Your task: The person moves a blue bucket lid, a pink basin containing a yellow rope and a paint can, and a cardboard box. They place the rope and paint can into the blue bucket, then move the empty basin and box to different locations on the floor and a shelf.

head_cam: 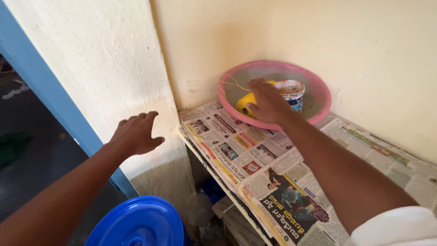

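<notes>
The left hand (pixel 135 133), fingers spread and holding nothing, rests near the cream plaster wall corner (pixel 136 82). The right hand (pixel 268 104) reaches into one round pink plastic basin (pixel 318 111) on the newspaper-covered surface (pixel 255 168), covering one yellow plastic object (pixel 244 105); its grip cannot be told. One small printed tub (pixel 292 93) lies just right.

A round white tub (pixel 292 93) with a blue printed label stands in the pink basin (pixel 318 91), just beside my right hand (pixel 268 102). Printed newspaper sheets (pixel 255 168) cover the shelf.
</notes>
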